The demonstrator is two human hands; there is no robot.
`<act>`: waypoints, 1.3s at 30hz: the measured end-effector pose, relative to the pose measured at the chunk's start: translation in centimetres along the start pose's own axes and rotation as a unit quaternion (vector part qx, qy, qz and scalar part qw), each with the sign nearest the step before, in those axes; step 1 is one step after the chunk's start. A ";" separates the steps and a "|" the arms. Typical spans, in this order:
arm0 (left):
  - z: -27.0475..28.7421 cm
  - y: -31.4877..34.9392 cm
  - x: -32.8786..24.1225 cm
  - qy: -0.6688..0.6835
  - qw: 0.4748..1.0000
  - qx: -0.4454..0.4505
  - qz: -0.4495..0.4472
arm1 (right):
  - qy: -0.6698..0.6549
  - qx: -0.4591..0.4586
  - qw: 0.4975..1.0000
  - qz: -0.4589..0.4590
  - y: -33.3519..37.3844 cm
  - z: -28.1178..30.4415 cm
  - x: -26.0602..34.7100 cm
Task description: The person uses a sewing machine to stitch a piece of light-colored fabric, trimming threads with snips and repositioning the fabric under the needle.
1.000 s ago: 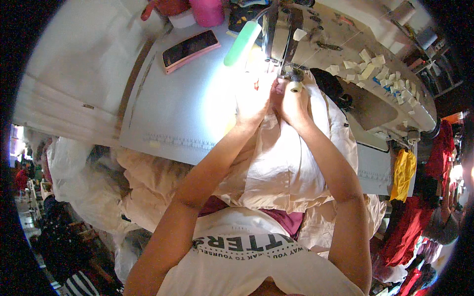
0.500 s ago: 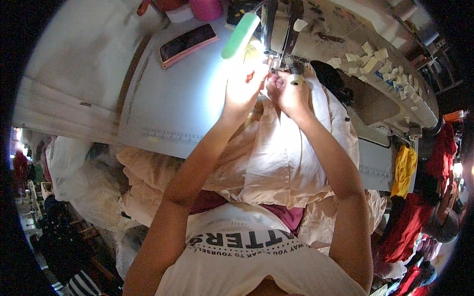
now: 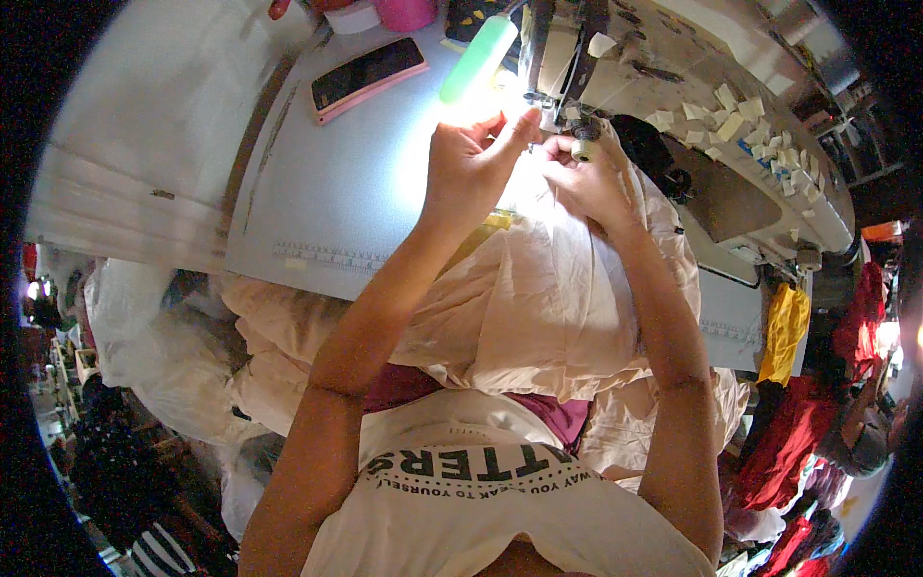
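My left hand (image 3: 468, 168) is raised beside the needle area (image 3: 567, 111) of a sewing machine (image 3: 707, 96), thumb and fingers pinched together. What it pinches, if anything, is too small to tell. Just right of it, my right hand (image 3: 598, 183) is closed, its fingertips below the presser area and partly behind a round knob (image 3: 581, 151). Whatever those fingers grip is hidden. Cream fabric (image 3: 548, 308) spreads under both wrists and down over my lap. A small yellow piece (image 3: 498, 219) shows by my left wrist.
A lit green-cased lamp (image 3: 479, 60) glares over the needle area. Left of it, a phone in a pink case (image 3: 370, 79) lies on the grey table (image 3: 332, 197). Paper scraps (image 3: 735, 120) are stuck on the machine. A yellow cloth (image 3: 787, 332) hangs at the right.
My left hand has turned and moved slightly left, apart from my right hand. The right hand has shifted a little right. The yellow piece by my left wrist shows more plainly.
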State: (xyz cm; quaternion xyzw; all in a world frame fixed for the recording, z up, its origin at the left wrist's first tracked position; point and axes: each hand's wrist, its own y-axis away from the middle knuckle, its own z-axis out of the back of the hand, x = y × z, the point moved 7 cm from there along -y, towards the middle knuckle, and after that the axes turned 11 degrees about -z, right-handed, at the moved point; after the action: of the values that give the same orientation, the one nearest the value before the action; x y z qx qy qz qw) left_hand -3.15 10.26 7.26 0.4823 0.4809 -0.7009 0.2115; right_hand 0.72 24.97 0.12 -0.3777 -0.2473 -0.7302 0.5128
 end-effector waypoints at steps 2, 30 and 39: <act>0.2 0.2 0.6 -0.022 1.000 -0.012 -0.009 | 0.048 -0.002 0.999 -0.008 0.1 1.2 0.8; 0.3 0.9 2.6 -0.234 0.900 0.223 -0.293 | -0.014 0.250 0.959 -0.134 1.3 2.6 0.1; -0.6 0.9 4.8 -0.251 0.867 0.305 -0.303 | -0.039 0.423 0.904 -0.042 4.8 -1.2 2.9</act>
State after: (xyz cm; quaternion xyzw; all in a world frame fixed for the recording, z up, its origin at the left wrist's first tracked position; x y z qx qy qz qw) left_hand -4.29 11.21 2.60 0.1615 0.2962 -0.9397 -0.0553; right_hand 4.26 20.75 1.60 -0.1433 -0.5682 -0.5625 0.5833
